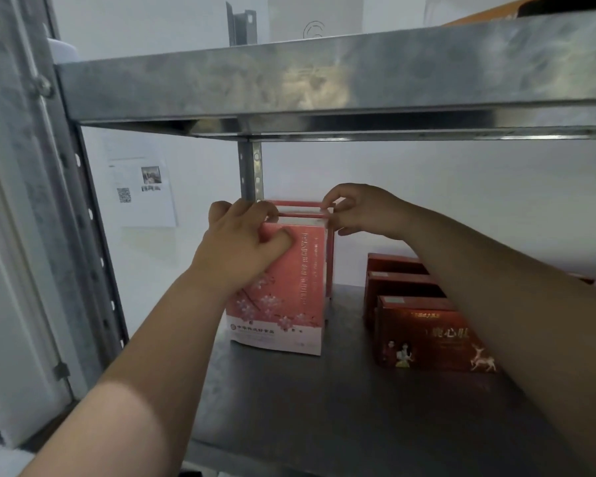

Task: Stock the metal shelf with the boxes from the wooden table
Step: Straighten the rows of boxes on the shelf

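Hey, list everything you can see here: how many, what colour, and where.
pink boxes: three by their top edges, pink with blossoms, upright on the lower deck, left
red boxes: three, dark red, in a row front to back, right of the pink boxes
metal shelf: one, grey, two decks in view
paper notice: one, white with a QR code, wall behind left
white box: one, white, upper deck
orange item: one, orange, upper deck, far right
left hand: one, grips the front pink box's top left
right hand: one, pinches the pink boxes' top right corner
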{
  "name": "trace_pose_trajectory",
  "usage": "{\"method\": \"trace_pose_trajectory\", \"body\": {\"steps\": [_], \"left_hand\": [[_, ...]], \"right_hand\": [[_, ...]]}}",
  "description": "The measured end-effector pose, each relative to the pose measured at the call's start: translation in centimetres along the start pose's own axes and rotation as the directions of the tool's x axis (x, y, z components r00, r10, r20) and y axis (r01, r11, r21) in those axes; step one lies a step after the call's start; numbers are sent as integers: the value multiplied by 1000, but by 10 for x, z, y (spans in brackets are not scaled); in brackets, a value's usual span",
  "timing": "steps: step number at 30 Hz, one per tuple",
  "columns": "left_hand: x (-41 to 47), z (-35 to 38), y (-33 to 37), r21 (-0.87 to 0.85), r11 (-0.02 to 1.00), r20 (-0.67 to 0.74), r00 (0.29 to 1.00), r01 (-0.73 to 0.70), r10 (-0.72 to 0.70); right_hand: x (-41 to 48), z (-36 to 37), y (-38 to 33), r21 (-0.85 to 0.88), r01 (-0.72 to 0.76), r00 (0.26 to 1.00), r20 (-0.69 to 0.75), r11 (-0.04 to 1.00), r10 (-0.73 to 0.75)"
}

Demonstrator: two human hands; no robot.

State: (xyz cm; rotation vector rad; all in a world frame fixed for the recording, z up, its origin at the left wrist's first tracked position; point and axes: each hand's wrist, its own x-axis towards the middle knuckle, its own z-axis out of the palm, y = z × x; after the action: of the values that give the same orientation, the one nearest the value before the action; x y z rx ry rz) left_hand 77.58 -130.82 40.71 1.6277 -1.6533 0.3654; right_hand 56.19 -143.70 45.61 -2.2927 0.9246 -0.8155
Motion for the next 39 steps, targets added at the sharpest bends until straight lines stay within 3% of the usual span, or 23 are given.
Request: {"method": "trace_pose_trajectory", "body": {"steps": [7, 15, 18, 20, 22, 25, 28, 31, 34, 39], "left_hand": [[-11, -6, 1, -9, 1000, -74, 997, -11, 10], [-17, -10, 7, -10, 1000, -45, 999, -12, 11], [-24, -9, 6, -100, 994, -75, 996, 45, -52], [-32, -6, 5, -189, 978, -111, 987, 93, -115], [-43, -1, 2, -284, 953, -134, 980, 106, -149], [-61, 8, -3, -393, 911, -139, 970, 129, -197], [-78, 14, -8, -528, 831, -93, 962, 172, -258], [-95, 22, -15, -613, 751, 31, 957, 246, -288], [-108, 30, -29, -564, 781, 117, 962, 267, -245], [-115, 32, -41, -484, 818, 212, 949, 311, -235]], "right_hand": [[-6, 1, -1, -8, 33, 999, -41, 999, -33], [-9, 3, -6, -89, -22, 1000, -14, 996, 21], [-20, 4, -12, -216, 5, 993, -117, 976, -31], [-34, 8, -17, -258, 88, 969, -201, 962, -143], [-53, 17, -26, -199, 185, 944, -235, 962, -230], [-76, 36, -34, -111, 251, 948, -174, 962, -267], [-87, 54, -31, -98, 206, 962, -160, 974, -220], [-98, 75, -24, 34, 114, 961, -256, 993, -102], [-109, 92, -15, 101, 65, 953, -300, 993, -32], [-114, 96, -12, 19, 80, 945, -320, 997, -70]]}}
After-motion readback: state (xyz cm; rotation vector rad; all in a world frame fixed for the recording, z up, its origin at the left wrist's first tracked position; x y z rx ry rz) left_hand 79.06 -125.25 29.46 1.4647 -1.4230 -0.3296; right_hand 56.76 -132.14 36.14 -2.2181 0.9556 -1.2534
